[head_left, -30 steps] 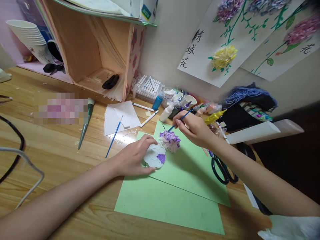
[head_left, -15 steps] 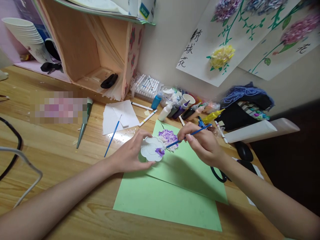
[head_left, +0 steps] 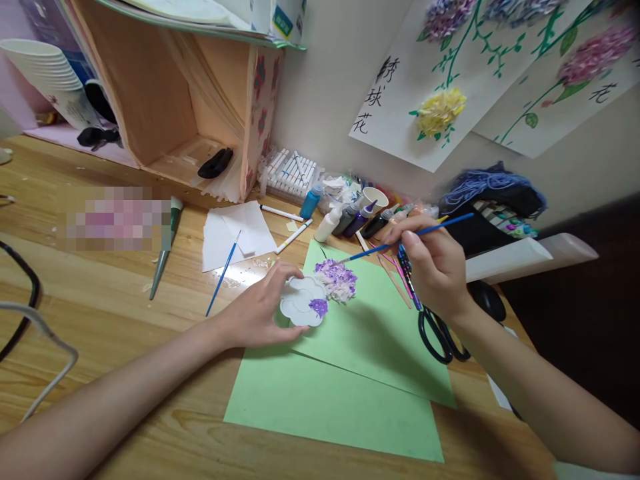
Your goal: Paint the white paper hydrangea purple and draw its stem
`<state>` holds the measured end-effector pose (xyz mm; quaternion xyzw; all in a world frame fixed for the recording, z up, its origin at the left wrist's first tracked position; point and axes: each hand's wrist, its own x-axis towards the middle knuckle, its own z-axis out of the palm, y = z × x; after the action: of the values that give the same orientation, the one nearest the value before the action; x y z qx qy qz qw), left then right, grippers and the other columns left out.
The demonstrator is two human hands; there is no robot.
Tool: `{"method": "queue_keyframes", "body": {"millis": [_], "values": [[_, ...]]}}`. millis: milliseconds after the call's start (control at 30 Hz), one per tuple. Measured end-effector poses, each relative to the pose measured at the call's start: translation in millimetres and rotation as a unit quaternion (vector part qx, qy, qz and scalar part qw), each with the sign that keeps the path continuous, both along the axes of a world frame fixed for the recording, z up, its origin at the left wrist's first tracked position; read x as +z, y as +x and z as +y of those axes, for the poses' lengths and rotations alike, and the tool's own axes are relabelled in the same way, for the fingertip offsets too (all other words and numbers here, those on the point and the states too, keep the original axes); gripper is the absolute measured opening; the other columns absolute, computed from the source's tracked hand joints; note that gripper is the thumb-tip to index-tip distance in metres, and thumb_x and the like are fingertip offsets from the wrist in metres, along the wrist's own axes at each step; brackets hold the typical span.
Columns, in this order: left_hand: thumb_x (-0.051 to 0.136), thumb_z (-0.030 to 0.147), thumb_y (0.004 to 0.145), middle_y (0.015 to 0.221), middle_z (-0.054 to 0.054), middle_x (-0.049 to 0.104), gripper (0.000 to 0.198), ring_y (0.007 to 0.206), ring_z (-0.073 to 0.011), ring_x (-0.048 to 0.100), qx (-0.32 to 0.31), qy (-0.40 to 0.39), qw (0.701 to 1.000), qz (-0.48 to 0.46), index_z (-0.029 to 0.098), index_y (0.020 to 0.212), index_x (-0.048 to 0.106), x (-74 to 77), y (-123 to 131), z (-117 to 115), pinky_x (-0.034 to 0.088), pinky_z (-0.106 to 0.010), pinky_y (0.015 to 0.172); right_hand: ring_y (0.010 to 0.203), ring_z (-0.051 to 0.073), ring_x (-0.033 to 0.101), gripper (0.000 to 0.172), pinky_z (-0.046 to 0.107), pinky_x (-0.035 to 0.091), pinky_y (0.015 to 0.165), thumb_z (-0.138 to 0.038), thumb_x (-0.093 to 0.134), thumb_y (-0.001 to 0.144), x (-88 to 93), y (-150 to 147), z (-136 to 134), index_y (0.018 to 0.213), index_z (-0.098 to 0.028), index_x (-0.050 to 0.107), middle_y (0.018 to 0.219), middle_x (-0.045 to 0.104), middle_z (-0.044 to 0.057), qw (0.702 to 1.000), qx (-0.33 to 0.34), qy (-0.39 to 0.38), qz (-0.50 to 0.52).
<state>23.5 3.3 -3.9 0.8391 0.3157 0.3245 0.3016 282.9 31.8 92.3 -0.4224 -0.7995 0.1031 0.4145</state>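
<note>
My left hand (head_left: pixel 267 307) grips a small white flower-shaped paint palette (head_left: pixel 295 300) by its edge, fingers closed around it. Purple paint (head_left: pixel 319 307) sits in one of its wells. Between the fingers of my right hand (head_left: pixel 435 267) is a blue paintbrush (head_left: pixel 425 230), slanting down to the left. Its tip meets, or hovers just over, the top of a purple and white ruffled paper flower (head_left: pixel 337 279). That flower rests on green paper sheets (head_left: pixel 370 347), beside the palette.
Black-handled scissors (head_left: pixel 435 337) lie by my right wrist. A second blue brush (head_left: pixel 223 277) is near white paper scraps (head_left: pixel 237 223). Paint bottles (head_left: pixel 327 223) and a box of markers (head_left: pixel 290 175) line the wall. A green cone-shaped tool (head_left: pixel 167 250) lies left.
My right hand has lifted the paintbrush from the palette's purple paint and moved up and right. The brush tip is now at the flower's top. My left hand and palette are nearly still.
</note>
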Motion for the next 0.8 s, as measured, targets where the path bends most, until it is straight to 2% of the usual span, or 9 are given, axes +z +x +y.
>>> {"method": "queue_keyframes", "body": {"millis": [300,500,800], "values": [[0.070,0.038,0.076,0.122,-0.011,0.049,0.064,0.112,-0.0288,0.056,-0.019,-0.016,0.999,0.024,0.025,0.125,0.030,0.5,1.0,-1.8,0.053,-0.048,0.092,0.065,0.018,0.061,0.019,0.031,0.046,0.062,-0.025,0.042,0.094,-11.9,-13.4,13.9,0.082,-0.022,0.056,0.073,0.064,0.003,0.990,0.026,-0.007,-0.137],[0.070,0.038,0.077,0.122,-0.011,0.048,0.065,0.113,-0.0292,0.056,-0.024,-0.015,0.999,0.021,0.026,0.125,0.029,0.0,0.6,-1.5,0.053,-0.048,0.092,0.066,0.018,0.061,0.017,0.031,0.046,0.061,-0.023,0.041,0.095,-12.7,-16.4,13.7,0.084,-0.022,0.054,0.074,0.064,0.003,0.991,0.019,0.041,-0.128],[0.069,0.038,0.077,0.122,-0.011,0.046,0.065,0.114,-0.0293,0.055,-0.025,-0.013,0.999,0.030,0.025,0.126,0.028,-0.5,0.9,-1.4,0.052,-0.048,0.093,0.069,0.018,0.062,0.016,0.031,0.046,0.063,-0.022,0.042,0.095,-12.1,-21.0,13.7,0.085,-0.022,0.054,0.075,0.064,0.004,0.989,0.038,0.030,-0.142]]}}
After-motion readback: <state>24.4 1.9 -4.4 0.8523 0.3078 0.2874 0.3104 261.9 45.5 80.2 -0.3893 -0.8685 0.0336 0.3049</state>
